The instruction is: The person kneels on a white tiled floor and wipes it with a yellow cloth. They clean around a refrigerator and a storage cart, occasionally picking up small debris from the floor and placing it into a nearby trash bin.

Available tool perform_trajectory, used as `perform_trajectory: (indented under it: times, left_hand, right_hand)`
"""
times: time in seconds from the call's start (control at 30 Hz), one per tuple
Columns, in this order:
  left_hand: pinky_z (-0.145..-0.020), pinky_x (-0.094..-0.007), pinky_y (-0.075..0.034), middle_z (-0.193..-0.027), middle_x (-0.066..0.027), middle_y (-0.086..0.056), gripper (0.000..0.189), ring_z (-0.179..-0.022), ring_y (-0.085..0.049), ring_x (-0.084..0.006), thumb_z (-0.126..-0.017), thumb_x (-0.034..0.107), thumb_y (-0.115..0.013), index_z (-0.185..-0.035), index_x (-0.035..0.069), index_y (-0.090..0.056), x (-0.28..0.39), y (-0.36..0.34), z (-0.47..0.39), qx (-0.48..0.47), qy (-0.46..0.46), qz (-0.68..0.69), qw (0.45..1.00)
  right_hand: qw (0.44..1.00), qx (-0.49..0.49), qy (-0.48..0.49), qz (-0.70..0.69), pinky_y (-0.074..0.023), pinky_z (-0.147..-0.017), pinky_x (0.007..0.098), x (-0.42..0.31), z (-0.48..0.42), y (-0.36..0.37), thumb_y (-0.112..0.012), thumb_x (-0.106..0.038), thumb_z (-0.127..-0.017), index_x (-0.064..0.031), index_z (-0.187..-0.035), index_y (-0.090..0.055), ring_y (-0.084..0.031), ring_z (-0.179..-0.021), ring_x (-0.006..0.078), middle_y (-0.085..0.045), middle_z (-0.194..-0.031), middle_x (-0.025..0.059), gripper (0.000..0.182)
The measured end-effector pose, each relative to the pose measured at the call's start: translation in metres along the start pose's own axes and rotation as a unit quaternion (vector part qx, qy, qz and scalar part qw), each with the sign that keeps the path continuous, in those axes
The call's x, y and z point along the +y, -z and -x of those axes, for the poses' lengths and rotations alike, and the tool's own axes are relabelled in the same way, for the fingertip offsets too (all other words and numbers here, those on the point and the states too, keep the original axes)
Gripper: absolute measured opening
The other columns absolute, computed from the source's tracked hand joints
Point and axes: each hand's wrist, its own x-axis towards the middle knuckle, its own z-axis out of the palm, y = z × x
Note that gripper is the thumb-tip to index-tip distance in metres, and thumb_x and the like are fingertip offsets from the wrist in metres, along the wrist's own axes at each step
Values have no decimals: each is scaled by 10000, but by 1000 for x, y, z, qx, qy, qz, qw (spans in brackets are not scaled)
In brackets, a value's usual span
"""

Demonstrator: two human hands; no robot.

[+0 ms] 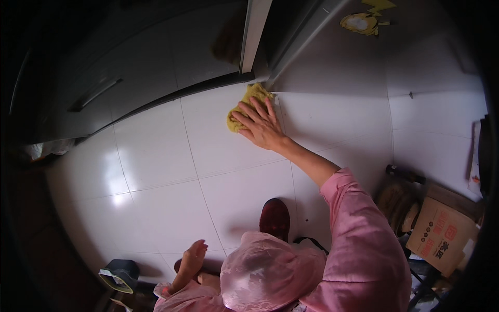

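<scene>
My right hand (262, 124) lies with fingers spread on a folded yellow cloth (255, 93), pressing it to the white tiled floor (156, 156). The cloth's far end reaches the corner where a dark cabinet's base meets the foot of a grey panel. Over on the lower left, my left hand (195, 251) hangs near my knee with nothing visible in it. Its fingers point away from me, partly hidden by the angle. One dark red shoe (275, 218) stands on the tiles between the two arms.
A glossy dark cabinet front (128, 62) borders the floor ahead, beside a grey panel (331, 58) with a cartoon sticker (358, 23). On the right are a cardboard box (440, 234) bearing writing, a brown jar (395, 202) and a dark bottle (405, 174). A dark bin (122, 273) stands lower left.
</scene>
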Motion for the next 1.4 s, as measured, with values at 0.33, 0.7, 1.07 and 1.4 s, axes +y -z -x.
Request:
perform_trajectory:
  times: [0.33,0.7,1.07,1.4]
  left_hand:
    - [-896,-394,-504,-1147,-153,-635,409,-1056,-620,-326,-887,92,-578,-1287,55,-499,131,-19,-85,-43,-211,-31,976]
    - [-832,-331,-533,-1086,-146,-676,318,-985,-665,-226,-932,106,-575,-1236,14,-552,97,-66,-108,-181,-237,89,950]
    - [-851,-370,-531,-1088,-169,-662,308,-992,-665,-289,-921,107,-549,-1219,25,-558,90,-42,-102,-156,-220,72,960]
    - [-843,-370,-540,-1084,-170,-663,310,-982,-667,-287,-918,90,-558,-1218,12,-556,91,-41,-107,-131,-186,72,971]
  right_hand:
    - [982,48,-166,83,-82,-1165,549,59,42,6,-551,-296,-935,-178,-1437,-410,-217,-1436,301,-329,-1518,47,535]
    - [947,133,-286,63,-217,-1134,538,-28,174,-27,-582,-115,-874,-10,-1402,-411,-248,-1403,402,-305,-1511,159,564]
    - [997,68,-7,30,-250,-1144,460,-28,-1,-30,-559,-47,-853,-85,-1339,-479,-309,-1390,309,-423,-1436,97,494]
    - [992,115,-51,25,-232,-1168,431,13,-47,-35,-592,-91,-858,-93,-1371,-451,-360,-1368,281,-465,-1401,107,531]
